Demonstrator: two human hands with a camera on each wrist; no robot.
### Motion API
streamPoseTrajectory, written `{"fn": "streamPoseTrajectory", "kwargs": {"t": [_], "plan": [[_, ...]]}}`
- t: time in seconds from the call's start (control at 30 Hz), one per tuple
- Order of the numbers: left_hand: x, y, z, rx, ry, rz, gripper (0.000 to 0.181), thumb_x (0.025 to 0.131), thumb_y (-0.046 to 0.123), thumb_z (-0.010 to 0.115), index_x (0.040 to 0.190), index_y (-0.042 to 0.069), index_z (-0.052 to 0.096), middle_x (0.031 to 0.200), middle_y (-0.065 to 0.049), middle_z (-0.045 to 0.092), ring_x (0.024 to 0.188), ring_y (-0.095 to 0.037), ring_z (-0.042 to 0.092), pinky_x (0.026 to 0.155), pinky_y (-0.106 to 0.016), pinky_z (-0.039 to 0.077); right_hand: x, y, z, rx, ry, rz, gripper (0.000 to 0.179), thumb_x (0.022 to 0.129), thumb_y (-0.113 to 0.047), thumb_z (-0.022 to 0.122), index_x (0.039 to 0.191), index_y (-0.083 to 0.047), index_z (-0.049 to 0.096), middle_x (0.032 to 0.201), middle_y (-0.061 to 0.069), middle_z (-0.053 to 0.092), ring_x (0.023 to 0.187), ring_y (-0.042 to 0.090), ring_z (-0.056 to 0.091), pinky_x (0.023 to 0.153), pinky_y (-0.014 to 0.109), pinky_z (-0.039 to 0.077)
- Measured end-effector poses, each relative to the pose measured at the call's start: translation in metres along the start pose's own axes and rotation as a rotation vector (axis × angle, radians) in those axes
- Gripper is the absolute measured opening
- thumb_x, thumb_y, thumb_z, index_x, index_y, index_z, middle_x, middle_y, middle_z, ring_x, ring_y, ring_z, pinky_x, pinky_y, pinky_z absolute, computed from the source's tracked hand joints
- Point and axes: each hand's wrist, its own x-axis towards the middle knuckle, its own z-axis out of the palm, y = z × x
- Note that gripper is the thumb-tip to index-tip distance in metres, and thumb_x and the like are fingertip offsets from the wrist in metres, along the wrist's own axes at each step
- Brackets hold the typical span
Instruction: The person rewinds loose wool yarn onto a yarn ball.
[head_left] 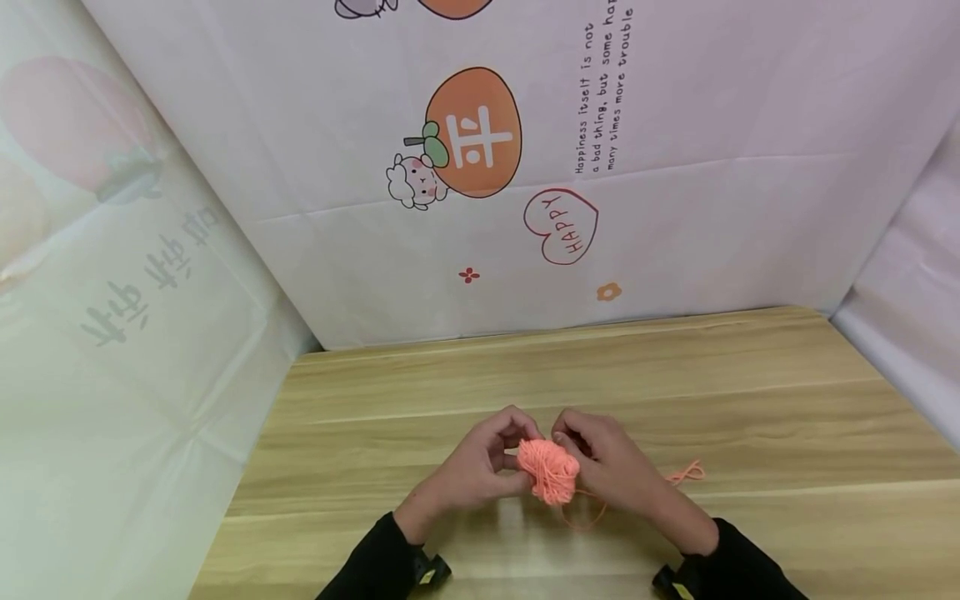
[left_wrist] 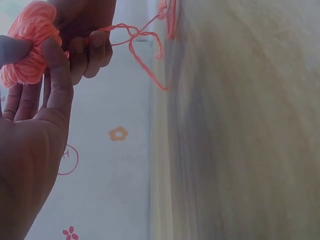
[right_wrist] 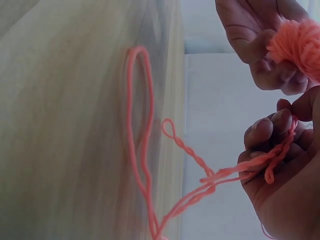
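Note:
A small bundle of coral-pink yarn (head_left: 551,472) is held above the table between both hands. My left hand (head_left: 483,458) grips the wound bundle, with thumb and fingers on opposite sides of it in the left wrist view. Right beside it, my right hand (head_left: 611,462) has curled fingers pinching several strands of the same yarn. In the right wrist view, loose yarn strands (right_wrist: 220,175) run out of that hand, twisted together with small loops at their ends. One long loop of yarn (right_wrist: 131,115) hangs farther out over the wood.
The wooden table (head_left: 390,408) lies under both hands. Behind it hangs a white printed cloth (head_left: 337,275) with cartoon fruit and lettering, and pale cloth sheets (head_left: 172,350) enclose the sides. Black sleeves (head_left: 375,558) with wrist cameras cover the forearms.

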Motion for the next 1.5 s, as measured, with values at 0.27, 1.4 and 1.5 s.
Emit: {"fn": "streamPoseTrajectory", "kwargs": {"t": [0.27, 1.4, 1.5], "plan": [[0.0, -0.008, -0.004, -0.051, 0.037, 0.083, 0.04, 0.083, -0.012, 0.062, 0.117, 0.001, 0.046, 0.107, -0.017, 0.054, 0.096, -0.022, 0.057, 0.075, -0.043, 0.057, -0.001, -0.002, 0.005, 0.028, -0.031, 0.036, 0.024, 0.092, -0.006, 0.061, 0.087, -0.029, 0.058, 0.068, -0.011, 0.052, 0.057, 0.004, 0.044, 0.046, 0.02, 0.038], [0.005, 0.014, -0.004, 0.14, 0.483, 0.039, 0.04, 0.081, -0.017, 0.061, 0.116, -0.001, 0.046, 0.107, -0.015, 0.056, 0.095, -0.025, 0.057, 0.068, -0.028, 0.055, -0.003, -0.003, 0.018, -0.039, -0.051, 0.002, 0.025, 0.101, -0.013, 0.052, 0.08, -0.027, 0.053, 0.062, -0.014, 0.045, 0.051, 0.002, 0.039, 0.044, 0.019, 0.036], [0.005, 0.015, -0.003, 0.171, 0.484, 0.028, 0.04, 0.081, -0.017, 0.06, 0.115, -0.002, 0.046, 0.107, -0.014, 0.056, 0.094, -0.024, 0.057, 0.068, -0.031, 0.055, -0.002, -0.003, 0.017, -0.039, -0.047, -0.003, 0.024, 0.1, -0.012, 0.052, 0.08, -0.025, 0.054, 0.062, -0.014, 0.044, 0.051, 0.002, 0.039, 0.044, 0.019, 0.036]]}}
